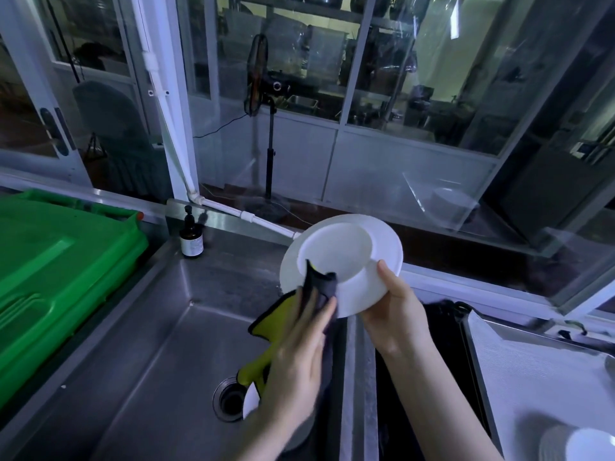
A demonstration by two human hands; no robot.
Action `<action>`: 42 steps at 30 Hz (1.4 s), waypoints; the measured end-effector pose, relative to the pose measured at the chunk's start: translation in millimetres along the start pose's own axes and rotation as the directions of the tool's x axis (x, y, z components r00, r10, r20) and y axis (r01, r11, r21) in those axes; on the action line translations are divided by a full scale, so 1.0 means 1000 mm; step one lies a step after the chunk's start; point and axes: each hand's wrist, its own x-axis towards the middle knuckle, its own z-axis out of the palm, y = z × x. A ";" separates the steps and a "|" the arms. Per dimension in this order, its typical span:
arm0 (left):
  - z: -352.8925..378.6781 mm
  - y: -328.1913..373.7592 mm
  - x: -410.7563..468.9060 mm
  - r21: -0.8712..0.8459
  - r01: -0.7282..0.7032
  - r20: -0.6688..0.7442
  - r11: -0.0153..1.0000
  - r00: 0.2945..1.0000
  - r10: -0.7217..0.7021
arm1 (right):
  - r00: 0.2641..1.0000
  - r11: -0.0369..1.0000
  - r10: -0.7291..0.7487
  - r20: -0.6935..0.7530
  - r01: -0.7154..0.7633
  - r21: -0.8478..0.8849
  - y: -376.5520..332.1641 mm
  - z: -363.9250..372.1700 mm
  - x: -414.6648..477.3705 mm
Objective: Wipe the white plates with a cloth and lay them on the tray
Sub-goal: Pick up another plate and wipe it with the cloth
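Stack [594, 442]: white plates in the lower right corner, on the tray [532, 377]. The frame edge cuts them, so the count is unreadable. Judged finished work.
Tray: right of the sink [139, 344], with a pale liner. Its right part is out of frame.
Drain [229, 399]: a white sliver [250, 399] shows beside it under the left forearm. It may be a plate awaiting wiping, but it is mostly hidden.
Left hand [299, 341]: grip closed on the cloth [321, 282], fingers lying over it, thumb out of sight.
Cloth: dark on one side, yellow on the other. It is pressed on the plate's lower rim, and the rest hangs toward the drain.
Right hand [396, 304]: grip clamped on the plate's lower right rim, thumb on the face, fingers behind.
Plate [346, 254]: held tilted in the air above the sink's right wall, face to the camera. It is not on the tray.
Progress: wiping is in hand and this plate is not yet laid down. Judged mid-task; the number remaining cannot be told.
Right basin [432, 361]: dark, contents unreadable.
Far: a bottle [191, 237] stands on the bench [239, 251] behind the sink, with a green bin [50, 261] to the left. The glass beyond carries reflections.
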 end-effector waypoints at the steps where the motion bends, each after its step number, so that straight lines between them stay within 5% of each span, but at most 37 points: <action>1: 0.004 0.005 0.000 0.038 -0.070 0.042 0.997 0.997 0.068 | 0.999 0.999 0.035 -0.014 -0.034 0.021 0.004 0.003 -0.001; 4: 0.012 0.013 0.013 0.187 -0.204 0.171 0.961 0.970 0.173 | 0.989 0.991 0.114 -0.098 -0.107 0.082 0.016 0.007 -0.005; 9: 0.010 0.012 0.027 0.226 -0.208 0.221 0.952 0.962 0.158 | 0.994 0.993 0.069 -0.081 -0.061 0.103 0.009 -0.001 -0.004; 18: -0.015 -0.020 0.047 0.047 0.164 0.158 0.985 0.973 -0.170 | 0.995 0.986 -0.056 -0.077 0.043 -0.162 -0.004 -0.022 -0.015; 28: -0.019 -0.016 0.060 0.096 -0.206 0.358 0.974 0.920 0.159 | 0.999 0.955 -0.029 0.019 0.033 -0.294 -0.014 -0.033 -0.020; 36: -0.044 -0.028 0.064 0.015 0.237 0.045 0.971 0.970 -0.238 | 0.981 0.856 -0.160 0.110 0.193 -0.480 -0.015 -0.038 -0.021; 39: -0.044 -0.032 0.073 0.052 0.482 -0.050 0.875 0.876 -0.479 | 0.957 0.736 -0.222 0.185 0.289 -0.612 -0.002 -0.037 -0.024; 42: -0.046 -0.033 0.077 -0.131 0.666 0.005 0.735 0.742 -0.671 | 0.913 0.504 -0.264 0.311 0.405 -0.763 0.010 -0.031 -0.028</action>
